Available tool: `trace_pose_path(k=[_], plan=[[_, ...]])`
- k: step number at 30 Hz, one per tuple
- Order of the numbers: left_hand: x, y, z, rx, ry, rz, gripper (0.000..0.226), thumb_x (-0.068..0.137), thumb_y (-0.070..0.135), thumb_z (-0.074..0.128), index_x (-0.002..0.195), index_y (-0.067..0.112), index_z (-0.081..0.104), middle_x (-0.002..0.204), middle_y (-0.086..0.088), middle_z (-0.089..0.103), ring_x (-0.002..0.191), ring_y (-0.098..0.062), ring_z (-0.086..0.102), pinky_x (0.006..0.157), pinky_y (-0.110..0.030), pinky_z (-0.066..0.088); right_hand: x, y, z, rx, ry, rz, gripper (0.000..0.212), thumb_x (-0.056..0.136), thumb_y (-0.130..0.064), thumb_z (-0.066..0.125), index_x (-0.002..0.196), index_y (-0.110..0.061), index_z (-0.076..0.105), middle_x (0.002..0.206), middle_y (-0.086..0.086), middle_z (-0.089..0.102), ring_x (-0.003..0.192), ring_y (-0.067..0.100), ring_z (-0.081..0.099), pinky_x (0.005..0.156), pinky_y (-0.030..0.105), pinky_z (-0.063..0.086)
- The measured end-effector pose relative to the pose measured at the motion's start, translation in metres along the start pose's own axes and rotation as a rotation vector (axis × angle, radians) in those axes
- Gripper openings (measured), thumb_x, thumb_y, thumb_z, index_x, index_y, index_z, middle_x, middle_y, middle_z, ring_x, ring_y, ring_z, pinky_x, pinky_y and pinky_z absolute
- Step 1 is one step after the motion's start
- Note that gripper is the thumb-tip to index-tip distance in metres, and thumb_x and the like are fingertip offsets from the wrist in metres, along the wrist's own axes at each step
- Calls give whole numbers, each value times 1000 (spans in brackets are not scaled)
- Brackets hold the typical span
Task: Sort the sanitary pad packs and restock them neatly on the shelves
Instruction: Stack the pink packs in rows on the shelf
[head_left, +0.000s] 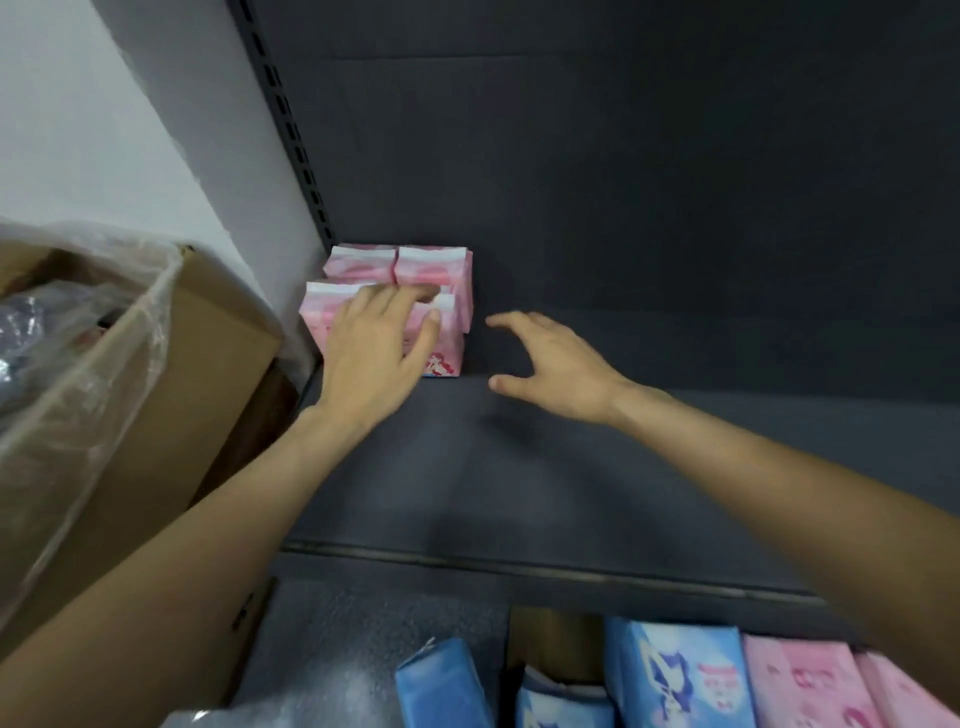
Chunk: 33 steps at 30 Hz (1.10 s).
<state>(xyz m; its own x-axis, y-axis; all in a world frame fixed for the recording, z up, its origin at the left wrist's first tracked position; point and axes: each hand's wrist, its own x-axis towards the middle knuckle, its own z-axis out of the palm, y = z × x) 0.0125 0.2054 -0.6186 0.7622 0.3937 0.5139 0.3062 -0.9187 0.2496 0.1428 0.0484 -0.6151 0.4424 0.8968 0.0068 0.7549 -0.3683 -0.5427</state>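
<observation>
A dark grey metal shelf (571, 467) with a matte, faintly textured deck runs across the middle of the view, backed by a dark panel and a slotted steel upright (291, 135) at its far left corner. Tucked into that corner stands a small block of pink sanitary pad packs (441, 275): soft, glossy plastic-wrapped rectangles with white crimped tops, two at the far side and more in front, touching one another.

The left hand (374, 353) lies flat on the near packs, fingers straight and spread over their tops, pressing rather than gripping. The right hand (550, 364) hovers just right of the block, above the bare shelf, fingers and thumb loosely spread and curved, holding nothing and apart from the packs.

On the left, against the white wall, is a brown cardboard box (171, 374) lined with crinkled clear plastic film (78, 332); its contents are dim and hard to make out. Below the shelf's front lip, at the near edge, lie blue pad packs (680, 675) and, to their right, more pink packs (810, 680), glossy and pillow-shaped.
</observation>
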Motion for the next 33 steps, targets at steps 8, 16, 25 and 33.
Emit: trace_pose_path(k=[8,16,25,33], plan=[[-62,129,-14,-272,-320,131,40,84,48,38,111,31,62,89,20,66,90,-7,57,76,-30,46,-171,42,-48,-205,-77,14,37,88,-36,61,123,-29,55,122,-10,62,116,12,56,98,37,43],[-117,256,11,-155,-958,346,61,83,58,59,137,35,42,134,8,49,122,-15,44,99,-31,38,-308,88,-76,-273,-359,151,60,83,-56,61,136,-32,46,133,-8,49,122,16,44,103,31,35],[-178,333,27,-166,-1312,252,113,56,88,44,150,31,18,154,9,29,139,-15,31,111,-30,28,-406,115,-91,-295,-471,329,97,70,-75,55,149,-30,21,149,-6,32,134,15,29,111,29,26],[-193,347,42,-358,-1341,82,108,58,74,69,145,27,25,141,12,41,126,-10,42,100,-23,36,-445,121,-78,-362,-368,675,92,69,-79,52,133,-14,38,106,2,61,92,22,59,81,35,50]])
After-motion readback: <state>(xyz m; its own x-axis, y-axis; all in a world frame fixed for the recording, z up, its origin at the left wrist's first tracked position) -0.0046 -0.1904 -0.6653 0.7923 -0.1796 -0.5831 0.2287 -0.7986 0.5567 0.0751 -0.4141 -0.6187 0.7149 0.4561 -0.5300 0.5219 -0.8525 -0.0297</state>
